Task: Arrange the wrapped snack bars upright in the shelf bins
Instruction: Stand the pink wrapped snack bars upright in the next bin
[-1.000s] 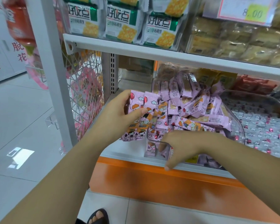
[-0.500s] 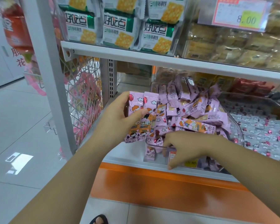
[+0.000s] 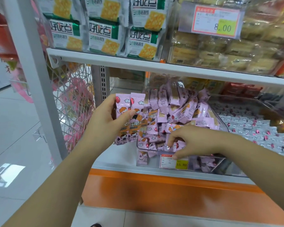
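Head view: the left hand [image 3: 105,122] is gripping two bars [image 3: 129,118] upright, thumb across their fronts. The right hand [image 3: 195,141] is curling fingers [image 3: 170,140] into the pile [image 3: 179,112] beneath them; pinching one or not, I can't tell. The bars are looking light, slippery; I'd be pinching the long sides.

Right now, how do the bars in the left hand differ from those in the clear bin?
The held bars stand upright, side by side, in the left hand; the binned bars lie mostly jumbled. The held bars are outside the clear bin; the binned bars fill it. Both have pink wrappers.
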A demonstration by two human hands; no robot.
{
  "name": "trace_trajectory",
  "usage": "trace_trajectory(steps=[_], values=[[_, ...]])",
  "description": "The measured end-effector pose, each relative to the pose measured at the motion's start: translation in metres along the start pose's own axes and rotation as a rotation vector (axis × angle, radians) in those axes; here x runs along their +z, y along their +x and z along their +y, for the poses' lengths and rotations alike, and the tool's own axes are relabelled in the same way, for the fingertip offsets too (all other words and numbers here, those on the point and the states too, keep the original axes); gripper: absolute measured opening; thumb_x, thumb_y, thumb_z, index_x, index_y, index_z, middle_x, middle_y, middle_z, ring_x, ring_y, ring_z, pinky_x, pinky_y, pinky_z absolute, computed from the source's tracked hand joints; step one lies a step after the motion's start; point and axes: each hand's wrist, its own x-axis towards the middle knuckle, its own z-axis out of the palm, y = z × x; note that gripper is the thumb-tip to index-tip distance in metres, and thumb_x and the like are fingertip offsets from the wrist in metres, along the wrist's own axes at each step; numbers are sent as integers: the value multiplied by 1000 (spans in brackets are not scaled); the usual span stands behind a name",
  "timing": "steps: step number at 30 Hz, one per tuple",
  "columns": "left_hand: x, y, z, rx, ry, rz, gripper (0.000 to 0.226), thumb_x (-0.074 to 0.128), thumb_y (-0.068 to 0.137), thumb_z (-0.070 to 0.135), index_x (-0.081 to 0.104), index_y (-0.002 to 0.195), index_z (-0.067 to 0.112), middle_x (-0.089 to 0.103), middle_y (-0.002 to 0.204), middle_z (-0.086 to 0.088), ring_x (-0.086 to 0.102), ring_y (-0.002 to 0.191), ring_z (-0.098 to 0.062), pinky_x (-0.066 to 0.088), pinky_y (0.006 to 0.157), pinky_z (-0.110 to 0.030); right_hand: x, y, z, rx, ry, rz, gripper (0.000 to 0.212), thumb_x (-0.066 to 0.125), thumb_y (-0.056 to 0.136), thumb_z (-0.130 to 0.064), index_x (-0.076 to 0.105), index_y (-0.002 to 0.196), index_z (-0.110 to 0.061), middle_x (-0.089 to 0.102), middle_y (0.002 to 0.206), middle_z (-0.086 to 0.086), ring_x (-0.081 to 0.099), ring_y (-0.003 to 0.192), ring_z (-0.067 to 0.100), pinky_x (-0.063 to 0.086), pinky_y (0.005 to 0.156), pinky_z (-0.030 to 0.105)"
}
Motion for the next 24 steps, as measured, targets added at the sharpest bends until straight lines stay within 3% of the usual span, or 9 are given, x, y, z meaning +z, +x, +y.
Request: trace_trajectory(steps=[2, 4, 7, 9, 14, 19, 22, 24], values=[[-1, 1, -1, -1, 19, 9, 65, 57, 70, 64, 49, 107, 11, 61, 103, -20, 60, 92, -34, 50, 81, -59, -1, -1, -2, 19, -44, -40, 50, 69, 81, -41, 51, 125, -27, 53, 117, -15, 47, 101, -2, 36, 83, 12], [-1, 0, 0, -3, 23, 14, 63, 56, 71, 63, 50, 107, 12, 61, 103, -20, 60, 93, -34, 50, 81, -60, -2, -5, -11, 17, -118, -3, 57, 69, 81, -44, 48, 131, -27, 51, 128, -10, 48, 112, 8, 40, 93, 21], [-2, 1, 0, -3, 27, 26, 62, 56, 72, 61, 50, 107, 11, 60, 103, -23, 61, 90, -34, 52, 73, -59, -6, -4, -27, -66, -24, 97, 59, 69, 80, -45, 48, 132, -27, 54, 128, -11, 49, 107, 1, 41, 94, 19], [-2, 0, 0, -3, 33, 30, 63, 56, 72, 61, 49, 108, 10, 60, 103, -22, 61, 91, -33, 51, 75, -59, -4, 6, -36, -97, 123, 2, 63, 70, 80, -42, 46, 135, -24, 54, 128, -9, 50, 103, -1, 41, 90, 14], [-5, 0, -3, -18, 27, 32, 60, 56, 73, 60, 50, 107, 12, 60, 103, -21, 61, 92, -33, 50, 78, -60, 8, 47, -43, -67, 79, -284, 62, 75, 77, -38, 50, 130, -17, 61, 121, -5, 58, 97, 9, 48, 89, 25], [-5, 0, -8, -32, 19, 28, 61, 57, 73, 60, 51, 109, 12, 61, 103, -20, 60, 93, -32, 49, 84, -59, 17, 66, -48, -23, 75, -449, 62, 76, 74, -43, 52, 126, -19, 60, 123, -7, 58, 104, 9, 47, 89, 23], [-5, -1, -7, -12, 9, 24, 54, 56, 74, 57, 53, 108, 14, 61, 102, -20, 60, 93, -33, 49, 83, -58, 24, 70, -47, -4, 62, -448, 82, 76, 67, -55, 49, 129, -10, 55, 133, 5, 55, 119, 23, 45, 102, 39], [-4, -1, -6, -13, 6, 24, 57, 56, 74, 56, 52, 108, 11, 61, 102, -21, 60, 93, -33, 49, 82, -58, 27, 71, -44, 5, 17, -444, 99, 74, 60, -65, 45, 131, -2, 49, 137, 18, 49, 123, 35, 42, 103, 50]])
